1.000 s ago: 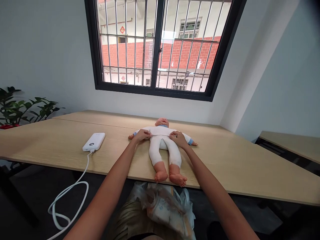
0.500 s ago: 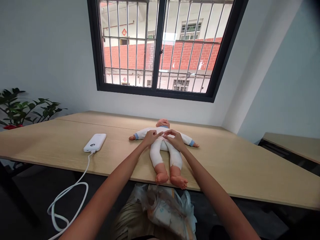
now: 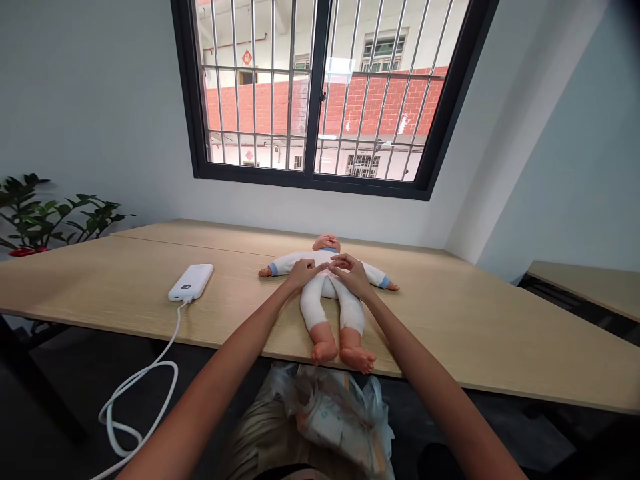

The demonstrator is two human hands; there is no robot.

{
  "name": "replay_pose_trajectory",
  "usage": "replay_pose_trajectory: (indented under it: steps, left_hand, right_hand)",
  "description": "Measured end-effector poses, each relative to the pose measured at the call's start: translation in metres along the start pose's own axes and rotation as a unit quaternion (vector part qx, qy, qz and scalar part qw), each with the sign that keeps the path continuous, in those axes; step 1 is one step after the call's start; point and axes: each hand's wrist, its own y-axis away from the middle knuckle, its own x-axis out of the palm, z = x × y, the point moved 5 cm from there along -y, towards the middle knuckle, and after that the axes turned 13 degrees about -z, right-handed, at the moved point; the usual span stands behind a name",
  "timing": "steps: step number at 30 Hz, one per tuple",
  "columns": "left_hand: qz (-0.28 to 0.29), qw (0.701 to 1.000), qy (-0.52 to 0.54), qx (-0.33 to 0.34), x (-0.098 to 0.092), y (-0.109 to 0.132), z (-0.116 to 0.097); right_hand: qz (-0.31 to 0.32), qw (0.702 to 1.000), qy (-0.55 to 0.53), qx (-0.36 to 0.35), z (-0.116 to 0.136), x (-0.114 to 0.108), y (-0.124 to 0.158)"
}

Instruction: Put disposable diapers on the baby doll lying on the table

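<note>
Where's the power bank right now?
In the head view, the white power bank lies on the wooden table, left of the baby doll. Its white cable runs off the table's near edge.

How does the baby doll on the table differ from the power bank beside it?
The baby doll lies on its back with limbs spread, while the power bank is a flat, rigid-looking slab. The doll is far longer than the power bank. The doll wears a white suit with blue cuffs; the power bank is plain white with a white cable running off the table's edge. The left hand and right hand touch the doll, not the power bank. Both lie on the same wooden table.
</note>
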Motion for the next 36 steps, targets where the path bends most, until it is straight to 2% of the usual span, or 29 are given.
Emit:
replay_pose_trajectory:
  steps: [17, 30, 33, 36]
  left_hand:
    - [0.014, 1.0, -0.007, 0.014, -0.002, 0.005, -0.009]
    - [0.009, 1.0, -0.011, 0.01, -0.001, 0.005, -0.004]
    - [-0.002, 0.999, -0.03, 0.021, -0.008, -0.001, -0.021]
    - [-0.029, 0.997, -0.023, 0.063, -0.027, 0.011, -0.065]
  right_hand:
    - [-0.022, 0.999, -0.011, 0.028, -0.002, 0.003, 0.003]
    - [-0.015, 1.0, 0.001, 0.021, -0.011, 0.004, 0.002]
    - [-0.022, 0.998, 0.049, 0.012, -0.004, 0.001, -0.001]
    - [-0.014, 0.991, 0.126, -0.036, 0.024, -0.007, 0.011]
